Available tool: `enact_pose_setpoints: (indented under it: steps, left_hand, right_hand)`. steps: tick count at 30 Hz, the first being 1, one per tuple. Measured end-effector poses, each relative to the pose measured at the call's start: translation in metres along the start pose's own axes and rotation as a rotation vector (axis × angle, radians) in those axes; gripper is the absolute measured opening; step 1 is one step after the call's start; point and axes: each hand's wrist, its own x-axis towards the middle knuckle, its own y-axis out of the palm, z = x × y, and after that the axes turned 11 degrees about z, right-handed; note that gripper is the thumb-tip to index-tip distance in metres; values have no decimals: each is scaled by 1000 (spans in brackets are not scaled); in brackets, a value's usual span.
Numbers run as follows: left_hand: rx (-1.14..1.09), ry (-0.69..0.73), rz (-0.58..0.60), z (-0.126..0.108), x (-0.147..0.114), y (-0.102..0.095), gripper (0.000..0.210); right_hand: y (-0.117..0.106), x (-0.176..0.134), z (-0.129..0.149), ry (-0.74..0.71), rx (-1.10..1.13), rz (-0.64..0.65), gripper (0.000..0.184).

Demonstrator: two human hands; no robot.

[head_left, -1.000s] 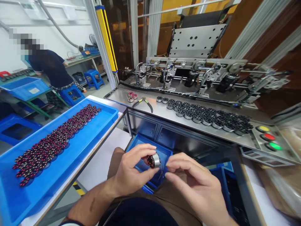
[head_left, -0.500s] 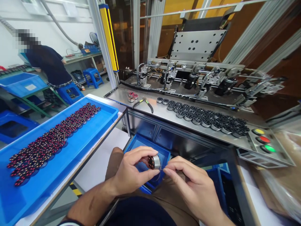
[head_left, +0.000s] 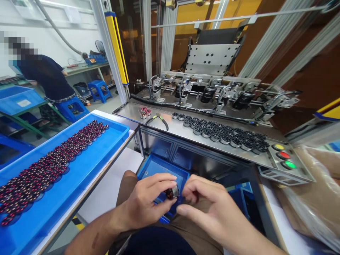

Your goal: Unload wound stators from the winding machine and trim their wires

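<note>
In the head view my left hand [head_left: 148, 199] is closed on a small motor stator [head_left: 169, 193], with dark copper windings on one side and a silver rim on the other. Thumb below and fingers above pinch it over my lap. A thin wire end [head_left: 178, 197] sticks out from the stator toward the right. Just right of it, my right hand [head_left: 208, 203] is open, thumb apart from the curled fingers, with nothing visible between them. Its fingertips are partly hidden and slightly blurred.
A blue tray [head_left: 87, 166] on the left holds rows of wound stators. On the metal bench lie pliers [head_left: 158, 119], several red-and-copper stators [head_left: 145, 112] and rows of black-and-silver stators [head_left: 217, 131]. Behind stands a winding machine [head_left: 209, 94]; lit buttons [head_left: 288, 164] are at right. A person [head_left: 44, 76] works at far left.
My right thumb and fingers have spread from their pinch near the wire. The stator has turned a little in my left hand. The view has shifted slightly right.
</note>
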Motion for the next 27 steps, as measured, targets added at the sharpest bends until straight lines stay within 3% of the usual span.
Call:
enact_pose_setpoints:
  steps: [4,8,10,12,14,16,20,23,27]
  left_hand:
    - [-40,22,66,2,-4,-9,42]
    - [-250,-1,172,5,-13,-28,39]
    - [-365,-54,167,8,-21,-36,32]
    - [-439,-118,97,12,-29,-41,30]
    - [-482,-209,-27,18,-36,-42,30]
    - [-535,-333,-170,24,-41,-41,30]
    - [-666,-507,-354,30,-47,-39,33]
    - [-700,-516,-433,30,-49,-43,31]
    - [-722,-526,-530,26,-48,-48,21]
  right_hand:
    - [8,11,4,-29,-50,121,27]
    - [-7,22,4,-198,-216,333,19]
    - [-19,37,1,-248,-283,492,20]
    - [-30,65,-6,-186,-347,579,19]
    - [-34,107,-19,13,-462,497,12]
    - [-31,156,-37,255,-599,271,7]
    - [-10,237,-78,480,-709,70,24]
    - [7,261,-102,569,-724,26,30]
    - [10,262,-112,538,-719,-13,30]
